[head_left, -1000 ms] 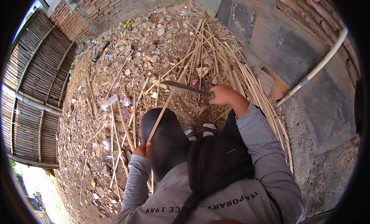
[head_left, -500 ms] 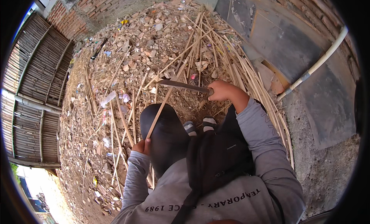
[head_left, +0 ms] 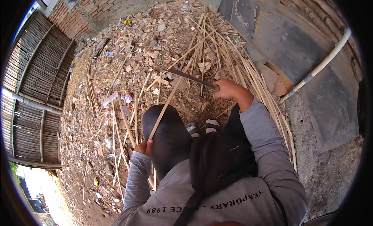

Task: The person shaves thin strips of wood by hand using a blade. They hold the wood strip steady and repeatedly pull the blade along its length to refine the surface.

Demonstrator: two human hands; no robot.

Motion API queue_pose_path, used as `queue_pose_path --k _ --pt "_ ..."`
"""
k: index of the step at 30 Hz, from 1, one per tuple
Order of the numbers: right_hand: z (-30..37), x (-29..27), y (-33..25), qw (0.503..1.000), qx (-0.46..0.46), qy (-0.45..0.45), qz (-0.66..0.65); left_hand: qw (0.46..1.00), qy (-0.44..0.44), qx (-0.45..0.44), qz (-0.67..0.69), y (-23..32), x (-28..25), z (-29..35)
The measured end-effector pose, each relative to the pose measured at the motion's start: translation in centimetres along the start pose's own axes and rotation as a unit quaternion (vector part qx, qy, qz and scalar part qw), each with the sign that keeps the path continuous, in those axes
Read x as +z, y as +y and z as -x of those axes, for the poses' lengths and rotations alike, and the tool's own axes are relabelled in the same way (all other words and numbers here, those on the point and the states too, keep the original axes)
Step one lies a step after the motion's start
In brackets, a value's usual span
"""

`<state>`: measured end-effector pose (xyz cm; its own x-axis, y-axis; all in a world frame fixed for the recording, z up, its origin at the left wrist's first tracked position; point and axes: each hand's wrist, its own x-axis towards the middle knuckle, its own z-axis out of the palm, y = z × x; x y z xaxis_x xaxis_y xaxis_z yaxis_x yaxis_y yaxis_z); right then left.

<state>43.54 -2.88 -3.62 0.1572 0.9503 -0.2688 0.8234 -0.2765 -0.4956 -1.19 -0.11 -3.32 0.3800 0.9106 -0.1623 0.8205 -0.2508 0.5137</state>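
My left hand (head_left: 144,147) is closed round the near end of a long, flat bamboo strip (head_left: 163,109), which lies slanting over my left thigh and points away to the upper right. In my right hand (head_left: 228,89) is the handle of a machete (head_left: 193,78) with a long dark blade. The blade stretches leftward from the fist and crosses the strip near its far part; whether it touches the strip I cannot tell. Below the blade, between my knees, my two feet in striped footwear (head_left: 211,125) rest on the dirt.
A large heap of bamboo strips (head_left: 254,84) lies to the right, with more strips (head_left: 125,127) beside my left leg. Rubble (head_left: 143,51) and litter cover the ground. Dark sheets (head_left: 283,47) and a pale pole (head_left: 326,62) stand right; a bamboo fence (head_left: 35,78) is left.
The machete's blade has tilted, its tip shifting up and slightly right along the strip. My right hand has moved slightly right. My left hand keeps its hold on the bamboo strip.
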Motion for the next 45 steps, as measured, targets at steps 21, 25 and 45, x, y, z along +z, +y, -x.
queue_pose_path --k 21,25,45 --pt "0.1 0.0 -0.3 1.000 -0.002 -0.027 -0.001 1.000 0.003 0.013 0.000 -1.2 0.5 -0.3" --pt "-0.1 0.6 0.2 1.000 -0.017 0.000 0.003 1.000 -0.002 0.010 0.016 -1.0 0.4 -0.3" --pt "0.2 0.0 -0.4 1.000 -0.004 -0.021 -0.021 0.998 0.005 0.007 0.062 -0.1 0.1 0.1"
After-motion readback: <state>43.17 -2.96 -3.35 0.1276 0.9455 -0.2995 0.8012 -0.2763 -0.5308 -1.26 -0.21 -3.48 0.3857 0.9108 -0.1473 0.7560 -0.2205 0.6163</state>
